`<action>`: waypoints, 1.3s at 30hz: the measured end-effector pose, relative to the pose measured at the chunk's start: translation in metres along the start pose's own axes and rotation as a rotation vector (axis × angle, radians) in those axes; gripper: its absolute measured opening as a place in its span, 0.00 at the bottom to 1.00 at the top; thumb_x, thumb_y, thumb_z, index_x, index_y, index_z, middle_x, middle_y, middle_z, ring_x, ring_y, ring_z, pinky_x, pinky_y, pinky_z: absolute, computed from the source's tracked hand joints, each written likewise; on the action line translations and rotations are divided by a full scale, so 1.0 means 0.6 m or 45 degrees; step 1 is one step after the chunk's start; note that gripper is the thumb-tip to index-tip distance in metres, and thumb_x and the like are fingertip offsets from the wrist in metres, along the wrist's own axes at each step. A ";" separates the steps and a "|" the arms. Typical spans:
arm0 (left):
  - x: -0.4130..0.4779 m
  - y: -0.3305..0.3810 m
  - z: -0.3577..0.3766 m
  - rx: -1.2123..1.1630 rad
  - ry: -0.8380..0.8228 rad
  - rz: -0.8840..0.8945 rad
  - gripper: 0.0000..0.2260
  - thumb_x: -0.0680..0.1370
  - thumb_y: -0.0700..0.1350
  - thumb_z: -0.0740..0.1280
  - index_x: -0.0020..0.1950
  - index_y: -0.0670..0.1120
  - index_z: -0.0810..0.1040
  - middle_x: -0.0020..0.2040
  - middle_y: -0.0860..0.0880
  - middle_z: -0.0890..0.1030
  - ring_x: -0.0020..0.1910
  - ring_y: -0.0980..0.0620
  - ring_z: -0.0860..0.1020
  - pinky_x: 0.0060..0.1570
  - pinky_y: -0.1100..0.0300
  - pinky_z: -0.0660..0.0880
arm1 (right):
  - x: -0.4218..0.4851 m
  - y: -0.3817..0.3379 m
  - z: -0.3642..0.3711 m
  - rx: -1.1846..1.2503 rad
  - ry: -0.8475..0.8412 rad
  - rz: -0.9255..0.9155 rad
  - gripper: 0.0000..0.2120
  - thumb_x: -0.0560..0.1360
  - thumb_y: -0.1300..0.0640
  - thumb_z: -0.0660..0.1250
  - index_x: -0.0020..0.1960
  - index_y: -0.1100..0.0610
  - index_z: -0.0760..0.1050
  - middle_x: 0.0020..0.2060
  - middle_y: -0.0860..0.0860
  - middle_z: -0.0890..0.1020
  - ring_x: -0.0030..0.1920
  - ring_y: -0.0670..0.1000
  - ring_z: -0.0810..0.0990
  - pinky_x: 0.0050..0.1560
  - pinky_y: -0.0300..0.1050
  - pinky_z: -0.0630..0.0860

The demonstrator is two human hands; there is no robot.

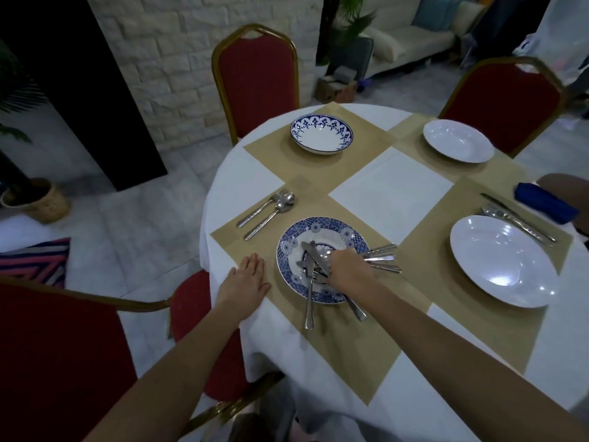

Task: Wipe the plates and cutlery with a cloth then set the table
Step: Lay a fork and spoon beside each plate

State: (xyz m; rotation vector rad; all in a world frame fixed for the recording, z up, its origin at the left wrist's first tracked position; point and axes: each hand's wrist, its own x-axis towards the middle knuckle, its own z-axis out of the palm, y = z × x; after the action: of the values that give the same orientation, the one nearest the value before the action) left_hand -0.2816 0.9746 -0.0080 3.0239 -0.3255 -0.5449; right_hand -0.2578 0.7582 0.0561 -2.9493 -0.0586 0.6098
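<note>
Your right hand [347, 266] grips a bundle of cutlery [382, 258] over the patterned plate [287, 248] near the table's [287, 346] left edge. Your left hand [247, 279] rests flat beside it. Lifting may drag loose knives [315, 258] off.

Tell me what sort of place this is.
Probably a dining area, perhaps in a home: a round clothed table laid with placemats and plates, red padded chairs around it, a cream sofa behind.
</note>
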 end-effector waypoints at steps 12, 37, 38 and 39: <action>0.004 0.002 -0.009 0.078 -0.045 -0.017 0.29 0.82 0.56 0.49 0.78 0.42 0.46 0.78 0.44 0.48 0.77 0.47 0.50 0.72 0.48 0.59 | -0.004 0.006 -0.020 0.112 -0.017 0.001 0.16 0.70 0.49 0.73 0.50 0.59 0.77 0.43 0.54 0.79 0.49 0.55 0.81 0.41 0.43 0.73; 0.197 -0.259 -0.090 0.122 0.053 0.422 0.28 0.81 0.59 0.40 0.78 0.48 0.44 0.79 0.45 0.45 0.77 0.47 0.46 0.73 0.47 0.47 | 0.143 -0.213 -0.049 1.044 0.432 0.669 0.16 0.74 0.63 0.71 0.29 0.59 0.72 0.25 0.52 0.76 0.19 0.39 0.74 0.24 0.29 0.71; 0.208 -0.265 -0.081 0.113 0.028 0.455 0.31 0.78 0.61 0.36 0.78 0.49 0.44 0.79 0.45 0.44 0.77 0.46 0.45 0.73 0.47 0.47 | 0.152 -0.225 -0.040 1.037 0.448 0.708 0.14 0.74 0.63 0.71 0.31 0.60 0.73 0.27 0.53 0.77 0.20 0.40 0.76 0.24 0.29 0.70; 0.215 -0.269 -0.072 0.101 0.017 0.485 0.33 0.75 0.62 0.33 0.78 0.50 0.44 0.79 0.45 0.44 0.77 0.46 0.45 0.73 0.46 0.47 | 0.161 -0.235 -0.033 0.988 0.450 0.744 0.10 0.74 0.62 0.72 0.35 0.62 0.76 0.30 0.55 0.80 0.27 0.44 0.80 0.29 0.31 0.73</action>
State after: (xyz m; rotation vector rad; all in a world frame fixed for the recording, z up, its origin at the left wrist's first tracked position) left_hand -0.1166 1.1049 -0.0254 2.9209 -0.9149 -0.4882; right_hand -0.1631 0.9020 0.0553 -2.2239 0.8789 0.0916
